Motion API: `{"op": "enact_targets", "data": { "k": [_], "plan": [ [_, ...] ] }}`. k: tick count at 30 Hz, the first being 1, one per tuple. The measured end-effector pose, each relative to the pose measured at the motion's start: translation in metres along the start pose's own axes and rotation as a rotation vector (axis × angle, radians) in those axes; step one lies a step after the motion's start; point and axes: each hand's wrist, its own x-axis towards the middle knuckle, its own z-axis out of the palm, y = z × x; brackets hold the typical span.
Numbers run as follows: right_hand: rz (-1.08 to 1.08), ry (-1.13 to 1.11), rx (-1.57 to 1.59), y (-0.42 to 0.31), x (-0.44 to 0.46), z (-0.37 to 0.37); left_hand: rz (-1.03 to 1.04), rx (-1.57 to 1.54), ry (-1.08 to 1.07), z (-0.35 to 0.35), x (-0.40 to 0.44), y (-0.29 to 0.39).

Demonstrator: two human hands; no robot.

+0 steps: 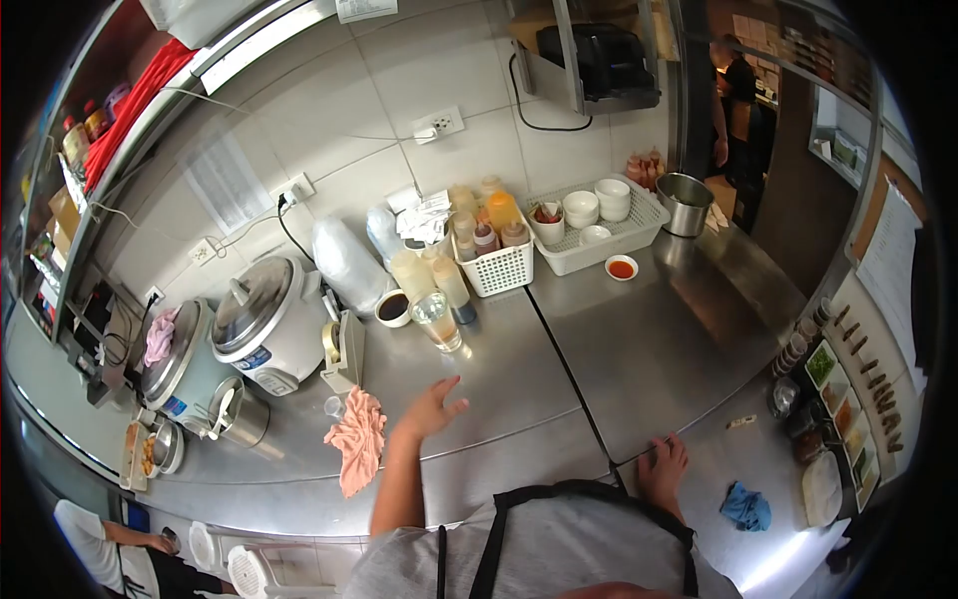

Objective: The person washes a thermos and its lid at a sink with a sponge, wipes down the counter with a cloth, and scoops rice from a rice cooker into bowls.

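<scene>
My left hand (433, 410) is held over the steel counter (509, 374) with its fingers apart and nothing in them. Just beyond it stands a clear glass (436, 321) with liquid in it, not touching the hand. To the left of that hand lies a crumpled peach cloth (356, 439), with a small clear cup (334, 406) beside it. My right hand (662, 469) rests on the near part of the counter, fingers spread and holding nothing. A crumpled blue cloth (745, 507) lies farther right of it.
Rice cookers (264, 324) and a metal pot (239, 411) stand at left. White baskets (496, 273) hold squeeze bottles and bowls, near a bowl of red sauce (621, 268) and a steel pot (685, 205). Garnish containers (843, 409) line the right. Other people (738, 110) stand farther off.
</scene>
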Motion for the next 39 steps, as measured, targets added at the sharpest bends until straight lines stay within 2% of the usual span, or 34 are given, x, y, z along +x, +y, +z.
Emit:
{"op": "enact_targets", "data": {
  "k": [2, 5, 10, 13, 16, 22, 25, 26, 29, 32, 34, 37, 39],
  "plan": [
    [-0.007, 0.003, -0.005, 0.0, -0.001, 0.0, -0.042, 0.023, 0.204, 0.036, -0.002, -0.038],
    [-0.023, -0.005, -0.044, -0.002, 0.001, -0.002, -0.366, 0.343, 0.309, 0.037, -0.009, -0.084],
    [-0.021, -0.025, -0.072, -0.01, 0.002, -0.004, -0.626, 0.203, 0.412, 0.009, -0.016, -0.134],
    [-0.024, -0.015, -0.085, -0.01, 0.002, -0.004, -0.806, 0.138, 0.305, 0.018, -0.023, -0.138],
    [-0.026, -0.012, -0.101, -0.008, 0.002, -0.002, -0.775, 0.431, 0.399, 0.051, -0.028, -0.142],
    [0.018, 0.021, -0.098, -0.004, 0.003, 0.004, -0.743, 0.428, 0.433, 0.051, -0.03, -0.139],
    [0.011, 0.037, -0.083, 0.004, 0.005, 0.009, -0.649, 0.407, 0.613, 0.057, -0.032, -0.148],
    [0.011, 0.036, -0.087, 0.005, 0.005, 0.009, -0.533, 0.343, 0.776, 0.059, -0.033, -0.152],
    [0.028, 0.018, -0.121, 0.005, 0.003, 0.009, -0.247, 0.049, 0.98, 0.062, -0.041, -0.173],
    [-0.008, 0.036, -0.152, 0.009, 0.002, 0.012, -0.087, -0.071, 1.018, 0.065, -0.059, -0.168],
    [-0.07, 0.038, -0.166, 0.024, 0.005, 0.024, -0.035, -0.009, 1.013, 0.06, -0.085, -0.15],
    [-0.19, 0.093, -0.177, 0.031, 0.024, 0.04, -0.264, 0.036, 1.033, 0.043, -0.153, -0.125],
    [-0.311, 0.03, -0.158, -0.013, 0.046, 0.04, -0.401, 0.017, 1.106, 0.042, -0.202, -0.12]
  ]
}}
